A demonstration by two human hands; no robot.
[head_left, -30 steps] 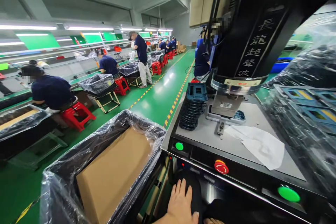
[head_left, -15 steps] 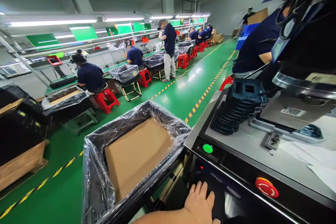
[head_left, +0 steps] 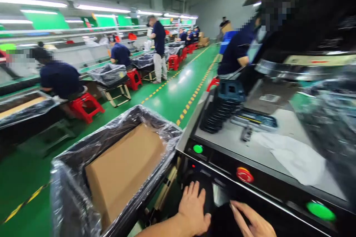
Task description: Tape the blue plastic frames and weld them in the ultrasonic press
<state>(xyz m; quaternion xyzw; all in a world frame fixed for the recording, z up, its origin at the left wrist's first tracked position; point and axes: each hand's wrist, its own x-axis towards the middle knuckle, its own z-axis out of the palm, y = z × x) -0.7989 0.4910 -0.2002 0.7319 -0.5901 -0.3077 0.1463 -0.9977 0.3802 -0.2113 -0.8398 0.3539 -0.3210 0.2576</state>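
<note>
My left hand (head_left: 194, 207) lies flat, fingers stretched out, on a dark surface below the front edge of the black machine (head_left: 250, 155). My right hand (head_left: 254, 222) has come into view at the bottom, fingers extended and resting on the same dark surface, holding nothing. On the machine's front panel sit a green button (head_left: 198, 149), a red emergency stop (head_left: 244, 174) and a second green button (head_left: 320, 210). A stack of dark plastic parts (head_left: 219, 113) stands on the machine table beside the press fixture (head_left: 256, 118). A white cloth (head_left: 292, 155) lies on the table.
A plastic-lined bin (head_left: 83, 170) holding a cardboard sheet (head_left: 125, 166) stands left of the machine. Plastic-wrapped trays (head_left: 330, 126) are at the right. Across the green aisle (head_left: 172, 96), several people in dark shirts work at a line, seated on red stools (head_left: 86, 105). A person (head_left: 236, 52) sits ahead.
The view swung back right, showing more of the machine. My right hand has come into view beside my left, which stays flat under the panel.
</note>
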